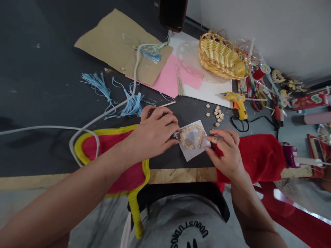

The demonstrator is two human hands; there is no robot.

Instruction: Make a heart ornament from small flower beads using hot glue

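A square of white paper (187, 156) lies in front of me, carrying a ring of small pale flower-shaped pieces (191, 145) with a whitish, see-through middle. My left hand (159, 132) is at the square's left side, its fingers bent; a small pale bit shows between thumb and fingertip, too small to name. At the opposite edge, the thumb and forefinger of my right hand (226, 150) close on the paper. Loose flower-shaped pieces (219, 113) are scattered just beyond the square. A thin light stick (168, 103) lies past my left hand.
A yellow glue gun (239, 104) with a black cord rests behind my right hand. Farther back are a wicker basket (223, 57) and a phone (172, 13). Blue tassels (132, 105) and a white cable (136, 65) lie left. Red cloth (261, 156) is beside my right wrist.
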